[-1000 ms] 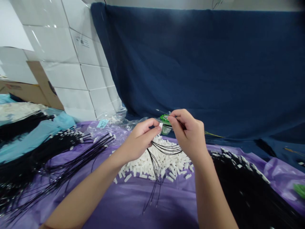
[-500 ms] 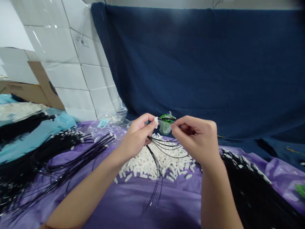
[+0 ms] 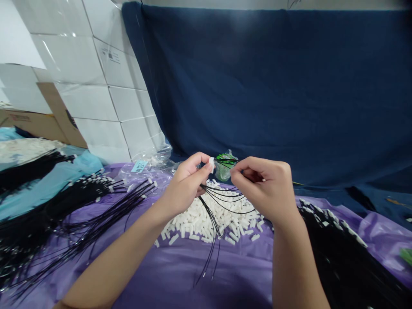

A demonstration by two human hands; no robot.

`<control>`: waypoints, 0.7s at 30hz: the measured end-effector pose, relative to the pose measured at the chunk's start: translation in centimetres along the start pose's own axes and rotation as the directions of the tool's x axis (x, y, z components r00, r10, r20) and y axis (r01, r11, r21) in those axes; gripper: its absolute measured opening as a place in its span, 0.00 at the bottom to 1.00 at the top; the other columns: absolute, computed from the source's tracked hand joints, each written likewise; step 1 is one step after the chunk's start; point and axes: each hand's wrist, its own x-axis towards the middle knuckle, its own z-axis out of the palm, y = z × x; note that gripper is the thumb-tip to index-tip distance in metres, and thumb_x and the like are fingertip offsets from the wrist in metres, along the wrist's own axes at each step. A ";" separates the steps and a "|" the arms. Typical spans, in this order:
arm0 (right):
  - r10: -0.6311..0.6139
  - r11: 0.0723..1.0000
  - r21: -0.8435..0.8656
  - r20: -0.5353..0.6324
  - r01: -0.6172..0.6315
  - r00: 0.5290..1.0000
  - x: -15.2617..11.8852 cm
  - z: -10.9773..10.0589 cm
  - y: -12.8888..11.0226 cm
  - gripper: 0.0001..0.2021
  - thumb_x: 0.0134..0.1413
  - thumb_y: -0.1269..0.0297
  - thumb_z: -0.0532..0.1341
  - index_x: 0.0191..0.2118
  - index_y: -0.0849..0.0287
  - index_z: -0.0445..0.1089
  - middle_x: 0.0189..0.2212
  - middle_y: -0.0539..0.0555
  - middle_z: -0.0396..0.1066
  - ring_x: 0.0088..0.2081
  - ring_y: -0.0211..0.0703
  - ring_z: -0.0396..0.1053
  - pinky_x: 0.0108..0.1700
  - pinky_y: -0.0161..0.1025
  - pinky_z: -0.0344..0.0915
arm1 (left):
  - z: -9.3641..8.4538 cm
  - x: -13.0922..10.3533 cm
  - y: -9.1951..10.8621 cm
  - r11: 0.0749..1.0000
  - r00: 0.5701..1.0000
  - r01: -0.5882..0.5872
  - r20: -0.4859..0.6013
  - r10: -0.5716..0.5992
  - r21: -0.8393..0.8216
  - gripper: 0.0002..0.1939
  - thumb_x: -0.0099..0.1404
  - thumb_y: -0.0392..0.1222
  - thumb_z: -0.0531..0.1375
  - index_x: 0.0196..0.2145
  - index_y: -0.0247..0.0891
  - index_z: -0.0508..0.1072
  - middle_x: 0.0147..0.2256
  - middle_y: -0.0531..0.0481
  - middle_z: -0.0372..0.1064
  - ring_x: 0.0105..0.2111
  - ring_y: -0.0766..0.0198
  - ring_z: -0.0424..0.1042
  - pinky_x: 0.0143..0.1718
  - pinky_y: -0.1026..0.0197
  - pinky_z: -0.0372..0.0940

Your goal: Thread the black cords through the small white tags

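Note:
Between its thumb and forefinger, my left hand [image 3: 188, 182] pinches a small white connector [image 3: 211, 165]. Thin black wires run from the connector to my right hand [image 3: 265, 184], whose fingertips are closed on them. More black wires [image 3: 212, 219] pass through the lower fingers of my left hand; some hang down over the purple sheet and others curve toward my right hand. Below both hands lies a heap of small white connector pieces [image 3: 196, 219]. Behind the hands is a clear bag with green items [image 3: 224, 167].
Bundles of black wires with white ends [image 3: 106, 214] lie at left on purple sheeting [image 3: 180, 274]. Another dark bundle [image 3: 341, 253] is at right. White boxes [image 3: 90, 101] are stacked at back left, beside a dark blue cloth [image 3: 273, 86].
Both hands keep nearly the same position and grip. The wires between the connector and my right hand look slightly straighter.

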 end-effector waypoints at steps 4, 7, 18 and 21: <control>-0.001 1.000 -0.002 -0.001 0.001 1.000 -0.1 0.0 -0.1 0.07 0.46 0.73 0.59 0.22 0.60 0.72 0.13 0.43 0.52 0.18 0.29 0.50 0.22 0.32 0.49 | 0.0 -0.1 -0.1 1.000 1.000 -0.014 0.009 0.014 -0.005 0.09 0.64 0.48 0.57 0.32 0.41 0.64 0.19 0.59 0.48 0.17 0.73 0.48 0.17 0.70 0.46; 0.003 1.000 -0.009 -0.009 -0.003 1.000 -0.2 0.1 -0.2 0.07 0.46 0.73 0.59 0.22 0.60 0.73 0.12 0.43 0.52 0.18 0.29 0.50 0.22 0.32 0.49 | 0.0 -0.1 -0.1 1.000 1.000 -0.017 0.006 0.017 -0.001 0.09 0.64 0.48 0.57 0.32 0.41 0.64 0.19 0.59 0.48 0.17 0.73 0.48 0.17 0.70 0.46; 0.033 0.999 0.027 0.006 -0.033 0.999 -0.2 -0.1 -0.4 0.07 0.47 0.73 0.59 0.22 0.61 0.71 0.13 0.43 0.53 0.18 0.29 0.50 0.22 0.32 0.49 | -0.1 0.0 -0.4 0.998 0.998 -0.055 0.027 0.055 0.026 0.10 0.65 0.50 0.57 0.33 0.41 0.64 0.19 0.60 0.47 0.18 0.73 0.46 0.16 0.71 0.47; 0.055 0.996 0.062 0.027 -0.057 0.998 -0.3 -0.1 -0.4 0.07 0.48 0.73 0.59 0.23 0.61 0.70 0.13 0.42 0.53 0.18 0.28 0.50 0.22 0.31 0.49 | -0.1 0.0 -0.5 0.997 0.996 -0.072 0.051 0.071 0.029 0.10 0.65 0.50 0.57 0.33 0.41 0.65 0.19 0.60 0.45 0.17 0.74 0.45 0.16 0.71 0.46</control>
